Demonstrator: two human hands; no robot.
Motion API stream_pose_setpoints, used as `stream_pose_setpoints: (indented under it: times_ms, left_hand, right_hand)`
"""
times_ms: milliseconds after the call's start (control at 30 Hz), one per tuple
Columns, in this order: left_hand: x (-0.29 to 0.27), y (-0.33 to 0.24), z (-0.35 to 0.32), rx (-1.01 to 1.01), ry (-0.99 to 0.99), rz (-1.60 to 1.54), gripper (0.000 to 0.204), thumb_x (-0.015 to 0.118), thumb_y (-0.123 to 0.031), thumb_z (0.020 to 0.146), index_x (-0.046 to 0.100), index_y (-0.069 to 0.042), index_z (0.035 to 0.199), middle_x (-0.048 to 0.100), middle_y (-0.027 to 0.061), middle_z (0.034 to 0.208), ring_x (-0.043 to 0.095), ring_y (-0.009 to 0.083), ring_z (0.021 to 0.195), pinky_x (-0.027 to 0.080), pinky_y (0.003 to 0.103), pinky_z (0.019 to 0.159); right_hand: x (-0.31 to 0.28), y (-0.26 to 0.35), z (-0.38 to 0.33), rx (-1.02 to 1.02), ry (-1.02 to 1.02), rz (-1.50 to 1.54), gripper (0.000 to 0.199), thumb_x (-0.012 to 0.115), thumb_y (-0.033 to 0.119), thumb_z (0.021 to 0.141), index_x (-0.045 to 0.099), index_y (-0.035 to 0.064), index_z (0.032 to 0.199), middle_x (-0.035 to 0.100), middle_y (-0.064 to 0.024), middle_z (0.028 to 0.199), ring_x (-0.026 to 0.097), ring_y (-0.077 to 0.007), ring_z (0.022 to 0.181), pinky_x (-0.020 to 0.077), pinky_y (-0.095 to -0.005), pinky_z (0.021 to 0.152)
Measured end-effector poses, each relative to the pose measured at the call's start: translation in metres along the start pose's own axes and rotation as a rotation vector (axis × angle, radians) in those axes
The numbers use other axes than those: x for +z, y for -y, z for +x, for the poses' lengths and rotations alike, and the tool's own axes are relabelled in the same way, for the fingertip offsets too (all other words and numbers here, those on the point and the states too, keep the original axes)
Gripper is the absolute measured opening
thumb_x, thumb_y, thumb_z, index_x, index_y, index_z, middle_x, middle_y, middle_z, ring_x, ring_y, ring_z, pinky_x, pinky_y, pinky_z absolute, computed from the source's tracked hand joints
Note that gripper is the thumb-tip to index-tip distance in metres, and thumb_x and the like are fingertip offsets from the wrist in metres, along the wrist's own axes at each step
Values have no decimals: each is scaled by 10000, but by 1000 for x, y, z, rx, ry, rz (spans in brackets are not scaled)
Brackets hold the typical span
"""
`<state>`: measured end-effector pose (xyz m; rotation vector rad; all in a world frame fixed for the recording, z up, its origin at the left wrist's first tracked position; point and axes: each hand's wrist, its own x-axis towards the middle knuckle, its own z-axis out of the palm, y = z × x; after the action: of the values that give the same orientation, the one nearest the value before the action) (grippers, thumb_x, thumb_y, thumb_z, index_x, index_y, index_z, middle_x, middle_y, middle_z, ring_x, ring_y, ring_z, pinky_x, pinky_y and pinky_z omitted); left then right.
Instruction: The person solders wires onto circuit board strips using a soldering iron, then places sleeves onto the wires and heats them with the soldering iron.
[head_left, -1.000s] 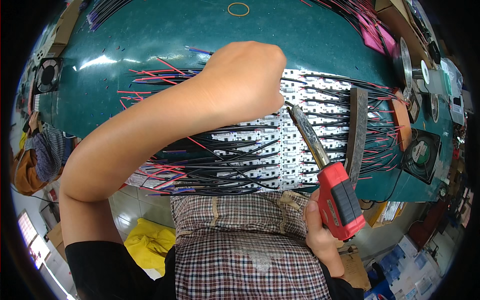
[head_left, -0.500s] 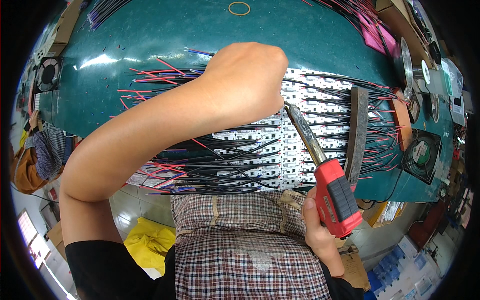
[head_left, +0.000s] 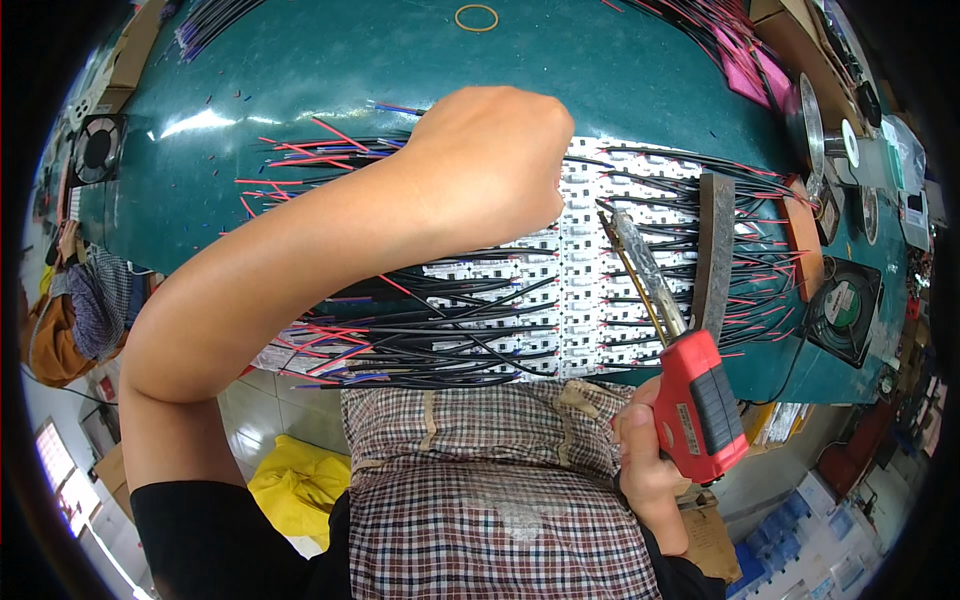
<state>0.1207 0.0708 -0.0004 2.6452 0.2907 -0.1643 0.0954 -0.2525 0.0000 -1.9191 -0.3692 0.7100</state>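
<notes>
Seen from beside the green counter | white circuit panel at its near edge | red soldering iron slanting far-left over it | left grip left of the tip, fingers hidden, state unclear | right grip clasping the iron

Their sleeves are black, left one short; checked apron in brown, white, dark blue; beige straps, pale patch on front.
</notes>
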Motion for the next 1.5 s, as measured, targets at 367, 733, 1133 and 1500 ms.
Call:
stream_pose_setpoints:
  times_ms: [367,733,1133,1500]
  left_hand:
    - [-8,-15,-17,121,-229,41,139,666,-189,931,637,-57,966,684,149,819,671,379,776,486,491,687]
    - [16,-13,-40,122,-192,28,102,725,-100,832,636,-51,836,676,104,795,714,263,689,544,379,609]
    - [27,-10,-41,163,-255,26,131,741,-119,802,643,-35,782,653,111,732,666,307,644,530,411,595]
    - [25,-11,-40,156,-208,31,123,729,-108,796,639,-26,780,656,118,751,665,329,685,531,430,617]
  right_hand:
    - [2,8,4,-76,-74,159,136,571,17,955,510,-25,1069,511,-73,801,415,-82,508,383,-251,468]
    - [-9,1,-16,111,28,-48,240,693,91,914,654,-12,1128,688,-117,994,684,-216,867,542,-341,778]
    - [1,3,0,4,48,-166,166,706,54,826,673,-16,973,657,-157,900,656,-323,767,531,-390,695]
    - [4,4,8,-249,67,-313,178,720,28,796,672,-20,960,649,-169,919,659,-305,718,538,-362,641]
